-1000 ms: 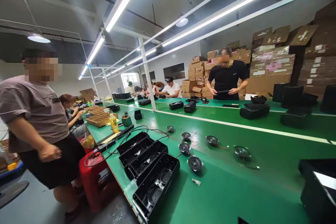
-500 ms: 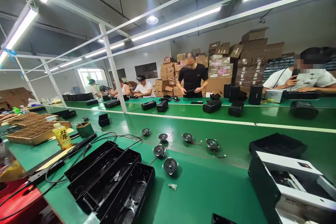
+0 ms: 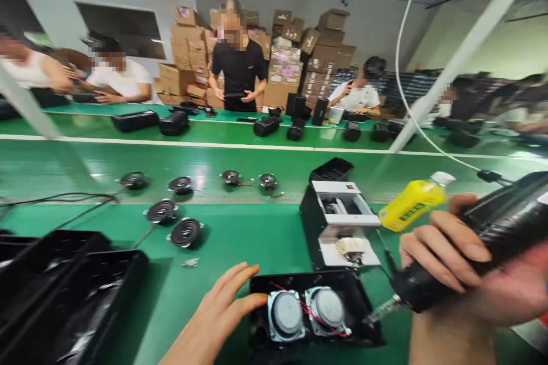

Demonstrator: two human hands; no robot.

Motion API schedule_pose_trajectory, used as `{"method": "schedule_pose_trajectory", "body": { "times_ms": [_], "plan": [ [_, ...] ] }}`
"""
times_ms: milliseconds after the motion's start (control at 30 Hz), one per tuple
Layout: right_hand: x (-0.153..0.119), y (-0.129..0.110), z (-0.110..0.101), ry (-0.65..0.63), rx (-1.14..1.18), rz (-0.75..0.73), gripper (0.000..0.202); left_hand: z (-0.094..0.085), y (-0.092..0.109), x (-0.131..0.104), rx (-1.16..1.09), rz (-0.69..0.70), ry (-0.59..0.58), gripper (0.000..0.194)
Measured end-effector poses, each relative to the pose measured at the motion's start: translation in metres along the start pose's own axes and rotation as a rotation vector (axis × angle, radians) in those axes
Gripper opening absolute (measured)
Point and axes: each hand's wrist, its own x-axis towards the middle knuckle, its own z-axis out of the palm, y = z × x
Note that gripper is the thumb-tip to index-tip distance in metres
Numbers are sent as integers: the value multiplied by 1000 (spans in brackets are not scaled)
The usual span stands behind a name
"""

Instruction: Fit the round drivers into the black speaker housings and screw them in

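On the table point(image 3: 240, 234), a case point(image 3: 353, 296) held two speakers point(image 3: 286, 312); a machine point(image 3: 334, 229) stood just behind it, with a bottle point(image 3: 413, 205) to the machine's right. Six loose speakers point(image 3: 186, 232) lay behind, leftward; more cases point(image 3: 98, 285) stood far left.

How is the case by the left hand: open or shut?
Open: nothing covers the case from above, and two speakers and red wires show inside it.
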Motion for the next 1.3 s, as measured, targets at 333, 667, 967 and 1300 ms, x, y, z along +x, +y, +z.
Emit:
{"method": "schedule_pose_trajectory", "body": {
  "times_ms": [333,667,967,1300],
  "plan": [
    [14,-3,-5,-352,-120,-280,55,51,-19,20,69,169,-16,58],
    [19,23,6,-322,-119,-297,55,43,-20,14,-1,230,-13,56],
    [23,37,4,-349,-118,-241,63,50,-10,19,-92,248,1,53],
    [10,32,13,-283,-194,-220,65,49,-9,27,-86,303,-47,48]
  ]
}}
